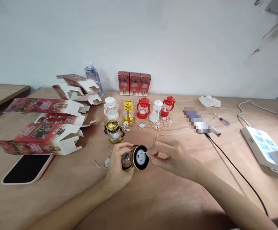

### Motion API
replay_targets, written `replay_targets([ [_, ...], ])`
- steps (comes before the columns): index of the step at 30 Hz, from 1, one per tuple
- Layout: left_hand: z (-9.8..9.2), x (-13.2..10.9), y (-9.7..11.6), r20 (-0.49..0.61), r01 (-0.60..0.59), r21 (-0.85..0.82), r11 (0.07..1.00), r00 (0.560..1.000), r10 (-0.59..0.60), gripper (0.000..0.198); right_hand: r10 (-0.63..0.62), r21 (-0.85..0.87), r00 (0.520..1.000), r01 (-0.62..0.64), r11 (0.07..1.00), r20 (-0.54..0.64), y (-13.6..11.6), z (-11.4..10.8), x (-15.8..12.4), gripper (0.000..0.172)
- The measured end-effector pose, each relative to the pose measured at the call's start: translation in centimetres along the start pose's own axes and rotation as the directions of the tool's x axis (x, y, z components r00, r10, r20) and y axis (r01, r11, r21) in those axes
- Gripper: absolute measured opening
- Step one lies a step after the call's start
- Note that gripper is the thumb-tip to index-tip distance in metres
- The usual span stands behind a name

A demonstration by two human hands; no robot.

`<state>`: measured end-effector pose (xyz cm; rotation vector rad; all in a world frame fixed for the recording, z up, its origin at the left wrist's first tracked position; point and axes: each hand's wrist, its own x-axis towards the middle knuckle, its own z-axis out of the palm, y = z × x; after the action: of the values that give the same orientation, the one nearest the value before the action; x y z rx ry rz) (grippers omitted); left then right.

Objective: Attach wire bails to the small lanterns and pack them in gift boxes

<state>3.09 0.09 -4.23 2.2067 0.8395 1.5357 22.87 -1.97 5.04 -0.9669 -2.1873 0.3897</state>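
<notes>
My left hand (116, 164) is wrapped round a small black-and-gold lantern (141, 157), tipped on its side so that its round base faces me. A white disc with small dark slots sits in that base. Close at the base's right edge, my right hand (169, 156) pinches something small and thin that I cannot make out. A matching black-and-gold lantern (115, 132) stands upright just beyond my left hand. Behind it are a white lantern (111, 108), a gold lantern (128, 112), a red lantern (143, 108), a second white lantern (156, 111) and another red lantern (168, 105).
Bent wires and small white parts (126, 126) lie before the lanterns. Opened red boxes (45, 132) and a phone (27, 169) are at left. A water bottle (93, 76) and three red boxes (134, 83) stand behind. Rightward lie a screwdriver (222, 120) and power strip (264, 147).
</notes>
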Motion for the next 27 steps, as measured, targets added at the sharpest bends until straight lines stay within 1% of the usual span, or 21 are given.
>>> replay_targets([
  [3, 0.0, 0.0, 0.0, 0.001, 0.005, 0.010, 1.000, 1.000, -0.005, 0.045, -0.002, -0.126, 0.999, 0.008, 0.992, 0.049, -0.3, 0.0, -0.2, 0.015],
  [6, 0.0, 0.0, 0.1, 0.005, 0.013, 0.030, 0.999, 1.000, -0.013, 0.043, 0.002, -0.171, 0.999, 0.005, 0.985, 0.044, -0.5, 0.3, -0.3, 0.014],
  [16, -0.1, 0.0, 0.3, 0.019, 0.034, 0.096, 0.995, 0.999, -0.036, 0.040, 0.031, -0.111, 0.999, -0.032, 0.993, -0.010, -0.7, 0.8, -0.2, 0.017],
  [19, -0.1, -0.1, 0.2, 0.014, 0.024, 0.087, 0.996, 1.000, -0.025, 0.041, 0.055, -0.039, 0.998, -0.056, 0.998, -0.041, -0.5, 1.0, 0.0, 0.015],
  [21, -0.1, -0.1, 0.2, 0.010, 0.028, 0.078, 0.997, 1.000, -0.029, 0.042, 0.087, 0.007, 0.995, -0.087, 0.996, -0.041, -0.3, 1.1, 0.0, 0.015],
  [27, -0.1, -0.1, 0.0, -0.005, 0.057, 0.059, 0.997, 0.998, -0.057, 0.043, 0.137, 0.045, 0.990, -0.135, 0.990, -0.034, -0.1, 1.2, 0.1, 0.014],
])
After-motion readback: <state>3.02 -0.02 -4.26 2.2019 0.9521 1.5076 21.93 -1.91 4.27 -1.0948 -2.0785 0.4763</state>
